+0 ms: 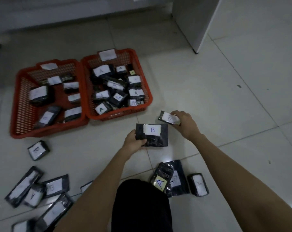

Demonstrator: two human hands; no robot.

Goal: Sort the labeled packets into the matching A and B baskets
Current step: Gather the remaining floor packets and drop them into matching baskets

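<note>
My left hand (pixel 134 142) grips the left edge of a flat black packet (pixel 156 139) with a white label marked B. My right hand (pixel 185 123) holds a smaller black packet (pixel 168 118), also labelled B, just right of the baskets. Two red mesh baskets stand side by side on the floor. The right basket (pixel 142 108) holds several packets marked A. The left basket (pixel 19 118) holds several packets whose labels are too blurred to read. Both held packets hover in front of the right basket.
Loose black packets lie on the tiled floor: one (pixel 38 150) below the left basket, several (pixel 39 188) at the lower left, and a few marked A (pixel 161 180) at the lower middle right. A white cabinet (pixel 195 22) stands at the back right.
</note>
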